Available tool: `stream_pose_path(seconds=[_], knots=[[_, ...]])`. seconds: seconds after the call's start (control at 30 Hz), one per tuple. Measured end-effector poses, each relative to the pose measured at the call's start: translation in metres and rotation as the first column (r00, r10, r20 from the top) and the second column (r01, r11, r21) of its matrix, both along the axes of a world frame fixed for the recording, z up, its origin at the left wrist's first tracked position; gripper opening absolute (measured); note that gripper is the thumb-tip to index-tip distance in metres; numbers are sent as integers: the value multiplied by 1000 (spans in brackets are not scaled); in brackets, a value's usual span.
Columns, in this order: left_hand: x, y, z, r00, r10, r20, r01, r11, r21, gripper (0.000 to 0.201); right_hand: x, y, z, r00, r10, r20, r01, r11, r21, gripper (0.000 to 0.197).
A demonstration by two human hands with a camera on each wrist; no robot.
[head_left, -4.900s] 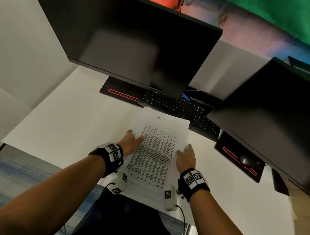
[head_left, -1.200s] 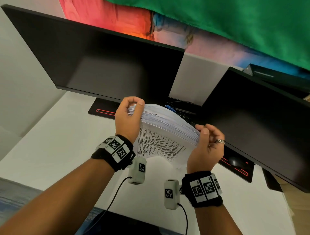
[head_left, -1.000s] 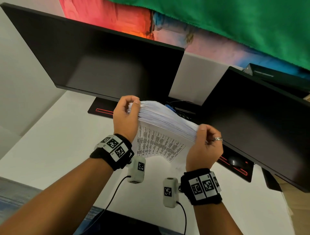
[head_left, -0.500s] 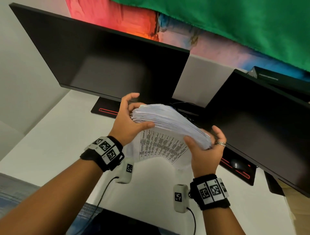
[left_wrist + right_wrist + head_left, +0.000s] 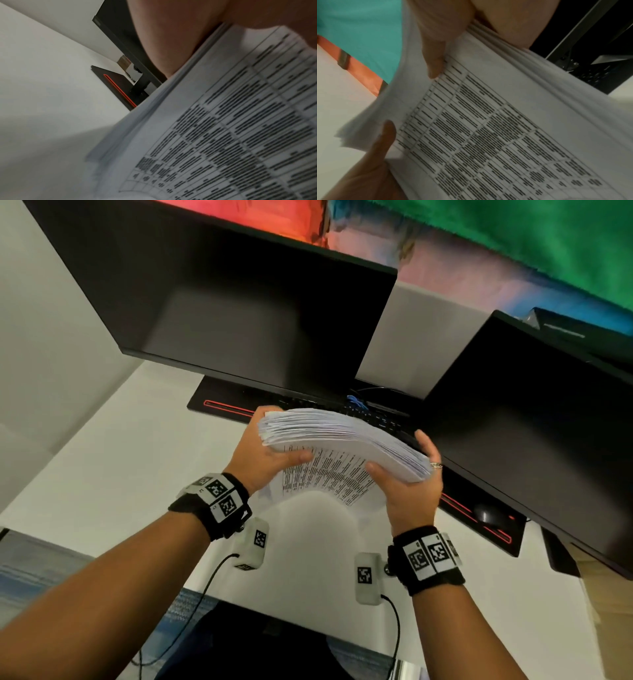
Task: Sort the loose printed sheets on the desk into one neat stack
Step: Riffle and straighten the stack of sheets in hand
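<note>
Thick stack of printed sheets (image 5: pixel 342 436) held above the white worktop (image 5: pixel 102 474), left hand (image 5: pixel 263 457) grasping its 9 o'clock end, right hand (image 5: pixel 411 484) grasping its 3 o'clock end, dark monitors (image 5: pixel 239 313) at 12 o'clock.

sheets (image 5: pixel 342 436) between both hands above the desk (image 5: pixel 102 474), keyboard (image 5: pixel 376 419) seemingly behind them.

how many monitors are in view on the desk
2. One large dark monitor stands at the back left above the hands, and a second monitor stands at the right, angled inward. A dark edge behind the right one may be a third; it is unclear.
</note>
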State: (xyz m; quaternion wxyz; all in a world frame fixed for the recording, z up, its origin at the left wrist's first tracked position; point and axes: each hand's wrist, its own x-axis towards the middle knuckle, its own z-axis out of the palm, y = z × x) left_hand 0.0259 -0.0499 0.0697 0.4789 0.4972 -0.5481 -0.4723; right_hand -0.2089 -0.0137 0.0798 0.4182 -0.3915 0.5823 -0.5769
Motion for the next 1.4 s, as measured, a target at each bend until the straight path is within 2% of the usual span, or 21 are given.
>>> stream_pose_path(seconds=[0.07, 0.17, 0.23, 0.3, 0.4, 0.53, 0.63, 0.77, 0.9, 1.07, 1.17, 1.27, 1.4], knots=[[-1, 0, 0, 1000, 9, 20, -9, 1000, -7, 78, 1, -3, 0, 1000, 22, -22, -22, 1000, 8, 77], [-5, -1, 10, 991, 113, -70, -119, 989, -89, 62, 1, -5, 6, 999, -9, 38, 11, 999, -51, 71], [-7, -1, 15, 977, 193, -90, -206, 964, -168, 52, 5, -7, 11, 997, -45, 65, 53, 991, -120, 61], [-11, -1, 17, 958, 279, -62, -285, 933, -221, 43, 10, -8, 11, 996, -79, 29, 83, 982, -172, 49], [-17, 0, 20, 926, 372, -69, -377, 889, -261, 39, 14, -9, 11, 990, -138, 21, 139, 967, -214, 38], [-23, -6, 23, 914, 405, -21, -396, 880, -261, 30, 19, -12, 17, 975, -221, -5, 214, 948, -235, 26], [-25, -11, 27, 898, 437, -46, -434, 868, -242, 25, 19, -15, 18, 962, -273, 16, 270, 937, -220, 22], [-25, -16, 34, 910, 412, -55, -414, 887, -202, 24, 22, -16, 20, 957, -289, -20, 275, 926, -258, 17], [-25, -22, 37, 892, 444, -81, -451, 874, -179, 11, 22, -19, 18, 951, -308, 9, 300, 918, -258, 12], [-27, -22, 43, 908, 419, -15, -413, 887, -206, 8, 22, -16, 15, 953, -296, -71, 265, 921, -284, 10], [-26, -25, 44, 903, 429, -37, -429, 890, -154, 8, 22, -15, 16, 956, -295, -11, 278, 914, -297, 5], [-25, -27, 45, 904, 424, -49, -427, 899, -101, 13, 23, -14, 19, 965, -263, 17, 255, 917, -307, 21], [-22, -31, 51, 893, 426, -149, -436, 899, -47, 17, 18, -10, 8, 991, -134, -7, 128, 957, -259, 54]])
